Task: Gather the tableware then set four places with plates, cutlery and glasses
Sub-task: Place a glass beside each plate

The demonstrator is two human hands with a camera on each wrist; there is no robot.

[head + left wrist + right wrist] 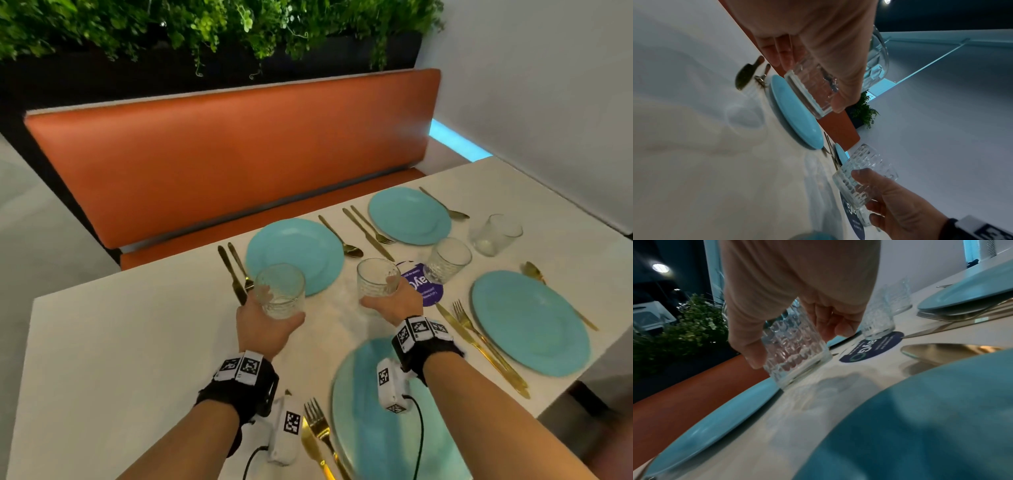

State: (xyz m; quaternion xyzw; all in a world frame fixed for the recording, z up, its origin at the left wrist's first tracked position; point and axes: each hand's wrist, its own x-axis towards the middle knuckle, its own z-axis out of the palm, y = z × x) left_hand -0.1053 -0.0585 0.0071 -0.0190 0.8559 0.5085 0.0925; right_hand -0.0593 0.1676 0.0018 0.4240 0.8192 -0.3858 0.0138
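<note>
Left hand [263, 325] fingers [785, 53] wrap one glass [280, 291]; right hand [394, 303] grips a second glass [376, 281], both above the surface [120, 342]. Lower upright, clear of plate [294, 255] rims and cutlery; release after the base seats.

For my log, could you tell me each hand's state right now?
Left hand: grips a glass.
Right hand: grips another glass.

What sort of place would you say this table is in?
Probably a restaurant or cafe: an orange booth bench under a planter of greenery, and a branded round sticker on the white table.
</note>
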